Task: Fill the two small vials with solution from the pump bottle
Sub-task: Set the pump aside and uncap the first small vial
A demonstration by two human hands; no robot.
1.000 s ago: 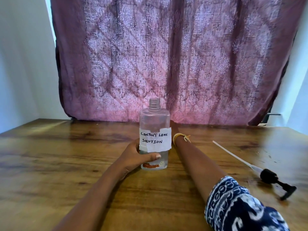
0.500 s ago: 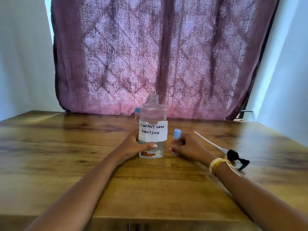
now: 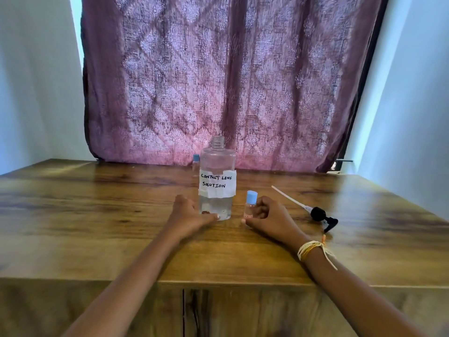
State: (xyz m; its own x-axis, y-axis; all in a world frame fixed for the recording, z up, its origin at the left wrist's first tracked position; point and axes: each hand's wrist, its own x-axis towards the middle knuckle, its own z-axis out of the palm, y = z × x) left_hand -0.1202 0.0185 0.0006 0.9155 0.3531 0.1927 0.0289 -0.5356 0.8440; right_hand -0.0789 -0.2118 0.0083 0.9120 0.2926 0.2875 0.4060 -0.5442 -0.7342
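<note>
Centre frame on the worktop (image 3: 102,242): left hand (image 3: 188,218) cupping the open bottle (image 3: 217,181) at its base, grip curled; right hand (image 3: 272,218) pinching a blue-capped vial (image 3: 250,206). Right: pump head (image 3: 322,215). Farther back, second vial (image 3: 195,162) half hidden behind bottle.

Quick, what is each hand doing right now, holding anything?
Left hand: gripping the base of the clear plastic bottle labelled contact lens solution.
Right hand: holding the small clear vial with a blue cap.

A backlit mauve patterned curtain (image 3: 228,79) hangs between pale walls (image 3: 36,81) behind a wooden table (image 3: 97,227).
</note>
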